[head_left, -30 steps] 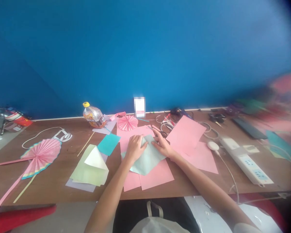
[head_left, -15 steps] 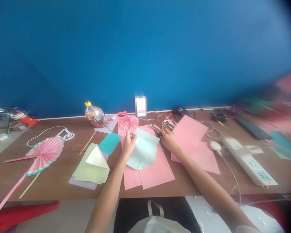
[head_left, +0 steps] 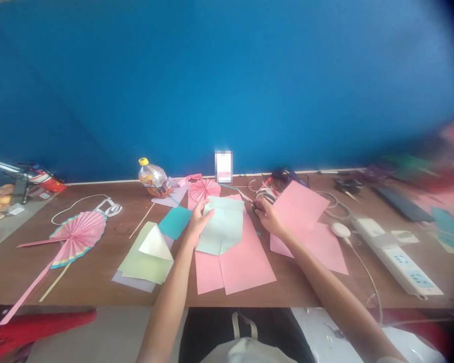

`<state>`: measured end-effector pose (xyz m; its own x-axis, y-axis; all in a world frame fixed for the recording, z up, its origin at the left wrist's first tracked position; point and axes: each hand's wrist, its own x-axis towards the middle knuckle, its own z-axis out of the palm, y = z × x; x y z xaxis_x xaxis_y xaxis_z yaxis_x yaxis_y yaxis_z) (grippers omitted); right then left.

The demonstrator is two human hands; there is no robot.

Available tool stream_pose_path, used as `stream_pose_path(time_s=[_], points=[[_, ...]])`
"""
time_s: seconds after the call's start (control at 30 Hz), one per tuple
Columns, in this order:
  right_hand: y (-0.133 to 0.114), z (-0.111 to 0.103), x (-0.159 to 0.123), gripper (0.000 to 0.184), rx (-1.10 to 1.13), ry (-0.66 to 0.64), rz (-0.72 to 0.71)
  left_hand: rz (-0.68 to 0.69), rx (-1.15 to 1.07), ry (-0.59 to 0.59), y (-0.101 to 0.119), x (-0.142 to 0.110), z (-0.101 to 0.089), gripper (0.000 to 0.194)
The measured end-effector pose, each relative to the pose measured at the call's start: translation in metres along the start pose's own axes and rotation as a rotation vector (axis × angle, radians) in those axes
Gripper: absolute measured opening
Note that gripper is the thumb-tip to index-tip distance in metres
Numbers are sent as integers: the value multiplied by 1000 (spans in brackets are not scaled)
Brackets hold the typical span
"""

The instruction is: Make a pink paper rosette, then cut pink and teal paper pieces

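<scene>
My left hand [head_left: 200, 219] is closed on the left edge of a pale mint sheet of paper [head_left: 225, 227], which shows creases and a slanted lower right corner. The sheet is over pink papers [head_left: 245, 272] on the table. To the right of the sheet, my right hand [head_left: 267, 214] is closed round the dark handles of a pair of scissors [head_left: 247, 198]. Their thin blades point away to the upper left, apart from the mint sheet. A round pleated pink paper [head_left: 205, 190] lies just beyond my left hand.
A pleated pink fan [head_left: 77, 237] is at the left, near green paper [head_left: 146, 259] and a teal sheet [head_left: 175, 222]. A bottle with a yellow cap [head_left: 155, 180] stands behind. More pink sheets [head_left: 300, 206], cables and a power strip [head_left: 397, 259] are at the right.
The mint sheet has turned so its edges run straighter up and down. My right hand has drawn the scissors slightly right, away from the sheet. The view has shifted a little.
</scene>
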<state>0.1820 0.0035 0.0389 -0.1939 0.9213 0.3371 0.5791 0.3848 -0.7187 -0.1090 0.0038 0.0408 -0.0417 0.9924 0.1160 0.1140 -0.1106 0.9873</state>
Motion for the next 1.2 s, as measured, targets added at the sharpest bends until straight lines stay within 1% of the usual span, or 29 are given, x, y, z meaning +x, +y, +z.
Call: stream_pose_path(time_s=[0.1, 0.17, 0.23, 0.3, 0.37, 0.43, 0.47, 0.57, 0.67, 0.77, 0.93, 1.0, 1.2], points=[[4, -13, 3, 33, 348, -62, 85, -22, -42, -15, -3, 2, -5, 60], [4, -25, 4, 36, 461, -115, 120, -45, -75, -34, -5, 3, -7, 63], [0, -38, 4, 40, 486, -208, 135, -54, -99, -40, -6, 3, -8, 65], [-4, -50, 3, 42, 442, -310, 147, -60, -114, -28, -4, 3, -10, 64], [-5, -58, 2, 42, 418, -397, 157, -81, -121, -19, -1, 2, -11, 60], [-4, -60, 1, 44, 383, -479, 159, -112, -132, -19, 3, 0, -13, 57], [-3, -60, 1, 43, 342, -492, 156, -127, -144, -24, 5, -1, -13, 56], [-1, -58, 0, 37, 176, -468, 135, -158, -190, -59, 12, -3, -15, 59], [-4, -56, -1, 34, 116, -481, 119, -171, -222, -87, 16, -5, -15, 63], [-6, -57, -1, 34, 145, -498, 123, -171, -254, -107, 20, -7, -15, 65], [-2, -58, -1, 39, 316, -551, 165, -166, -252, -183, 21, -9, -14, 68], [0, -58, -1, 40, 360, -568, 175, -166, -256, -193, 19, -10, -13, 72], [-1, -60, -2, 41, 374, -622, 182, -163, -271, -210, 14, -10, -12, 75]])
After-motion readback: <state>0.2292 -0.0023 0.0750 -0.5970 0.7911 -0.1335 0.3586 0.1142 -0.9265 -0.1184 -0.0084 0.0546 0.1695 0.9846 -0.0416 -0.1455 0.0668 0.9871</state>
